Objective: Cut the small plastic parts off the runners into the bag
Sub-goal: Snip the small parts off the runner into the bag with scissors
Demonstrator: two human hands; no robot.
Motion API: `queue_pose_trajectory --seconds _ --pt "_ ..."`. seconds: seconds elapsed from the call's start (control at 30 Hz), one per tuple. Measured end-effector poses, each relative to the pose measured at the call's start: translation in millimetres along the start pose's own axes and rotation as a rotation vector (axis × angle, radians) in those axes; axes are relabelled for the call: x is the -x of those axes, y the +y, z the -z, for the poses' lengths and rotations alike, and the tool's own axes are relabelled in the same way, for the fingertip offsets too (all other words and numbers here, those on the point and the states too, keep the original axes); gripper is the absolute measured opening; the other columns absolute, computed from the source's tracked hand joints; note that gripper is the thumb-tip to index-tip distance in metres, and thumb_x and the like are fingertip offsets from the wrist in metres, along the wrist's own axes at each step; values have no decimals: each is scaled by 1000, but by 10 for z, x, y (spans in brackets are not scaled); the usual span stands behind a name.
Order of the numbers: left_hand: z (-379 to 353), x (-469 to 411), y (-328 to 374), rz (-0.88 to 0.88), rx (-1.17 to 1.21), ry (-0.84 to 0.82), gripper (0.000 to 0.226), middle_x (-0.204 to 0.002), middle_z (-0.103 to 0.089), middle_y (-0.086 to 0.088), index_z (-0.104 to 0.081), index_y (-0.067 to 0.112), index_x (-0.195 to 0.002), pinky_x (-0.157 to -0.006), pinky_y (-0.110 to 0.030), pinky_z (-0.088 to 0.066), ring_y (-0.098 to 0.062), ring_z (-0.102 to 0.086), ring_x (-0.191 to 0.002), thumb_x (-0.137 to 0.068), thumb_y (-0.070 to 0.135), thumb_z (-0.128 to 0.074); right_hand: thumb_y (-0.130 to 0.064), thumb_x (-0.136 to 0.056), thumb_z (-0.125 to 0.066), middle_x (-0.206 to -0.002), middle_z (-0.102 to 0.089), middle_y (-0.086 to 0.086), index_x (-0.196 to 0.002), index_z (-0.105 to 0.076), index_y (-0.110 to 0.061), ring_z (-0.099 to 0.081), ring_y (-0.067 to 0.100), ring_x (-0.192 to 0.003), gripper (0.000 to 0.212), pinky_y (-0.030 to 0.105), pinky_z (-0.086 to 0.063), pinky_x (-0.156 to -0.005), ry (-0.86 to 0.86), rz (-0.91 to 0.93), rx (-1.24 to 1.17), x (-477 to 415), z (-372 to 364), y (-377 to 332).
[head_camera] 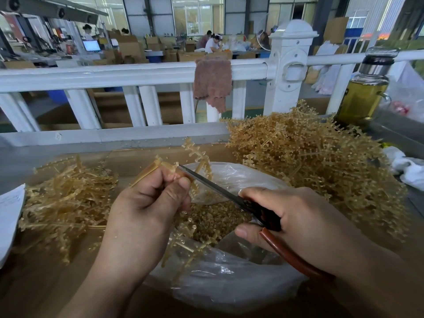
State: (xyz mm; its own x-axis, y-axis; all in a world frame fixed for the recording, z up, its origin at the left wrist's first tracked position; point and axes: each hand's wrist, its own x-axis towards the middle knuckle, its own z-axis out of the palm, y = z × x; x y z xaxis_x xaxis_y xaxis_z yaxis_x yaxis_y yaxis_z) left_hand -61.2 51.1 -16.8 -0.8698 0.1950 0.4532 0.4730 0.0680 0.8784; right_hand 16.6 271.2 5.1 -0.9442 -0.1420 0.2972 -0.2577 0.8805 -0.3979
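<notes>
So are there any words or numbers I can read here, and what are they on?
Nothing here can be read.
White paper at the left edge: faint printed lines, too blurred to read.
Computer screen far back: too small to read.
Glass bottle, scissors and plastic bag: no label shows.

Nothing legible in your view. The white sheet [9, 216] at your left edge carries faint grey print, too blurred to read. The distant monitor [91, 45] glows pale blue, its contents too small to make out.
</notes>
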Motion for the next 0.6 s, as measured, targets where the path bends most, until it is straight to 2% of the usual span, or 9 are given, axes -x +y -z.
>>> queue_pose_trajectory --seconds 0.1,0.23,0.33,0.4,0.6 --pt "1 1 2 -12 6 -9 23 -70 -66 -6 -67 21 -75 -66 -13 -48 -18 -61 -69 -94 34 -68 -78 -79 -42 -76 -64 -13 -113 -57 -32 -62 2 -69 59 28 -49 -62 -5 -3 -13 1 -6 10" --pt "13 -7 -12 3 33 -39 21 -68 -65 -1 -67 22 -75 -65 -13 -48 -10 -60 -66 -91 37 -65 -82 -80 -42 -78 -66 -13 -116 -56 -35 -63 2 -69 61 28 -49 -61 -16 -2 -44 0 -9 16" --pt "27 -22 -33 34 130 -85 22 -68 -64 2 -68 24 -75 -70 -26 -50 -12 -60 -67 -86 44 -68 -82 -79 -43 -79 -66 -13 -120 -52 -40 -63 1 -68 60 28 -51 -60 -23 -2 -71 6 -11 13" --pt "32 -23 -42 37 157 -103 23 -69 -63 2 -69 26 -76 -71 -34 -44 -13 -59 -67 -84 47 -67 -81 -78 -44 -80 -67 -14 -121 -51 -41 -64 2 -69 59 29 -52 -59 -30 0 -74 3 -6 8" --pt "12 -9 -52 1 85 -101 23 -69 -64 4 -69 28 -77 -73 -40 -47 -13 -61 -68 -84 50 -65 -78 -79 -44 -83 -69 -11 -120 -54 -35 -65 4 -71 60 27 -53 -57 -31 15 -58 -2 4 16"
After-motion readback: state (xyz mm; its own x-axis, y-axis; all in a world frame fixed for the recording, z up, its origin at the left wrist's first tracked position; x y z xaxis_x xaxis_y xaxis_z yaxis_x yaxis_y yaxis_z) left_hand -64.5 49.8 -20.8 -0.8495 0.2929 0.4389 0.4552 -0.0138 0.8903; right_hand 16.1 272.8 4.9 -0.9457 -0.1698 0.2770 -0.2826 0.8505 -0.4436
